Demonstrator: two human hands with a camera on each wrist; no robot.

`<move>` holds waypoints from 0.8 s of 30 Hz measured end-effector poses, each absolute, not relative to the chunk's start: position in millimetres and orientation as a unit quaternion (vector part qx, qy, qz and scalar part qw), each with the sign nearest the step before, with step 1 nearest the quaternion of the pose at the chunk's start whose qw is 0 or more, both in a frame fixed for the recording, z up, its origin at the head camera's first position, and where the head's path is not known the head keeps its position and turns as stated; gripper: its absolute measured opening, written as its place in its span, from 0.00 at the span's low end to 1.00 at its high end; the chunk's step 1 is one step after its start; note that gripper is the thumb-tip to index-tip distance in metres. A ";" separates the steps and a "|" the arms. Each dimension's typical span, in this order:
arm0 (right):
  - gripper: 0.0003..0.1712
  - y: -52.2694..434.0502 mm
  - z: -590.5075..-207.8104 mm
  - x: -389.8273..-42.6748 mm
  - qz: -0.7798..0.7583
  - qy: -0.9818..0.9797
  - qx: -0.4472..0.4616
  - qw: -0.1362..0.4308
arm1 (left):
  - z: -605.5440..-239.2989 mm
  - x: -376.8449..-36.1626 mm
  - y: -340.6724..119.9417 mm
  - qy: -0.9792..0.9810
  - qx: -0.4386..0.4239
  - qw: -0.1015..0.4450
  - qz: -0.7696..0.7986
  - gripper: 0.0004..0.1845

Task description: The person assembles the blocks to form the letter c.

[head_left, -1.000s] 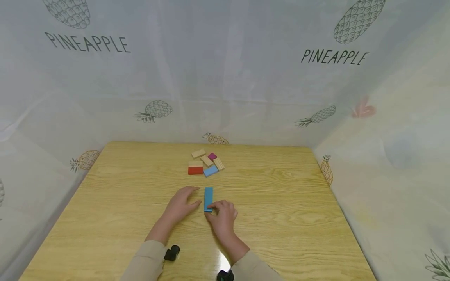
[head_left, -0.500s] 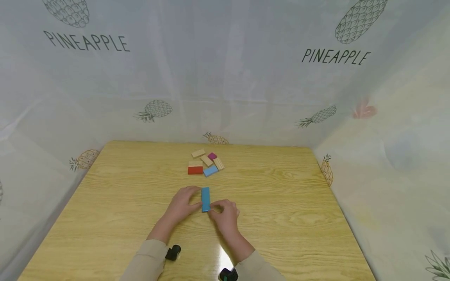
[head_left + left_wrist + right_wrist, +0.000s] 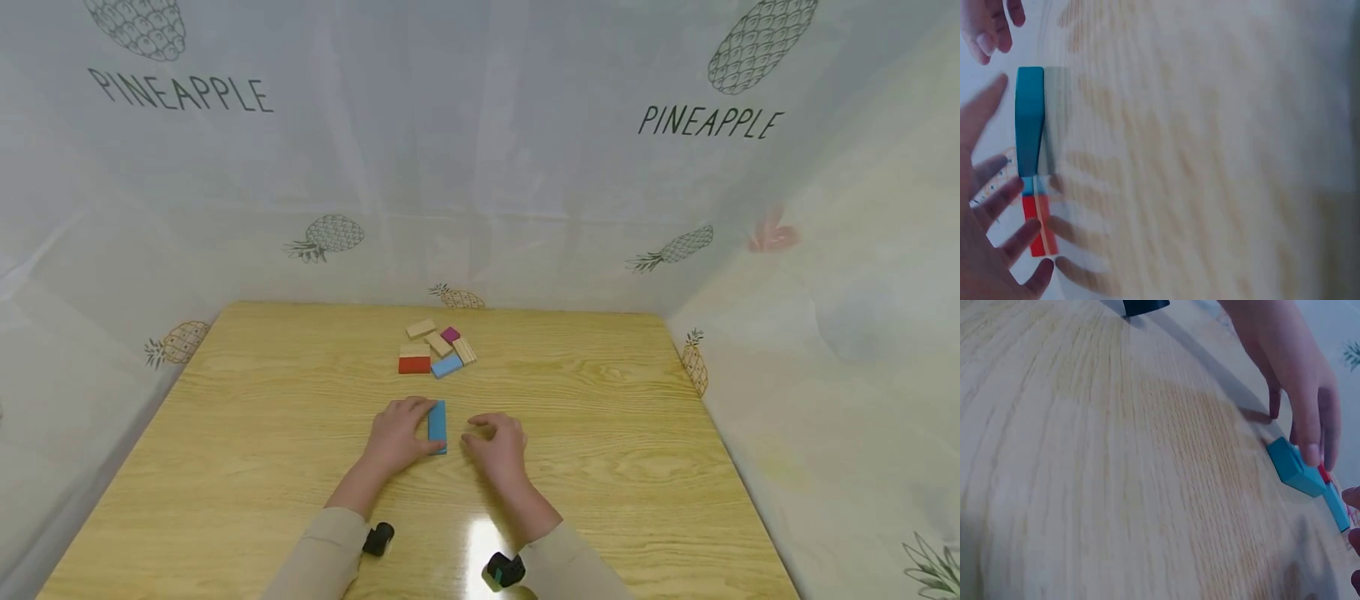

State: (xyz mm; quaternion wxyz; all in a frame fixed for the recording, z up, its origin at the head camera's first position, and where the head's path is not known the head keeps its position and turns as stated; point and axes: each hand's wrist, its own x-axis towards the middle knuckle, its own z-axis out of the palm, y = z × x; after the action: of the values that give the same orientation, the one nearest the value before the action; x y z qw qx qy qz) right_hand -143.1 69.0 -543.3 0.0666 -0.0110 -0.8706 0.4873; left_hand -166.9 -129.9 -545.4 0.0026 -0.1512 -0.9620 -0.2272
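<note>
A blue rectangular block (image 3: 438, 427) lies on the table in front of the person, its long side pointing away; it also shows in the left wrist view as a blue block (image 3: 1030, 112). The left hand (image 3: 396, 437) reaches over it from the left, thumb at the near end and index finger at the far end. In the left wrist view its fingers (image 3: 999, 203) are spread and a gap shows between thumb and block. To the right of the block, the right hand (image 3: 501, 450) hovers apart from it, fingers loosely bent with nothing between them.
Farther back lies a loose cluster: a red block (image 3: 414, 365), a lighter blue block (image 3: 447, 367), a magenta block (image 3: 450, 334) and several plain wooden blocks (image 3: 421, 329). A pineapple-print sheet (image 3: 480, 167) hangs behind the wooden table (image 3: 600, 433).
The right hand has let go of the blue block's near end and drawn back to the right. The block has shifted slightly left, and the left hand has moved right over its ends.
</note>
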 end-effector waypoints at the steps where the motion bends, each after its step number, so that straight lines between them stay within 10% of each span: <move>1: 0.12 70.4 -542.6 -144.0 0.486 -0.871 -0.007 0.067 | -544.9 -167.2 -129.1 -0.963 -0.152 0.002 -0.223 0.42; 24: 0.15 86.0 -524.1 -197.2 0.435 -0.893 0.098 0.060 | -544.8 -176.2 -140.1 -0.966 -0.187 -0.040 -0.173 0.42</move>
State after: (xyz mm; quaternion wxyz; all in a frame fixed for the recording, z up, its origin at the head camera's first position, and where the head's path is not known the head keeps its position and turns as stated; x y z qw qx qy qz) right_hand -197.2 86.0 -524.1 0.0596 0.0975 -0.8929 0.4355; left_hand -176.2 -140.1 -544.8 -0.0404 -0.1866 -0.9662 -0.1733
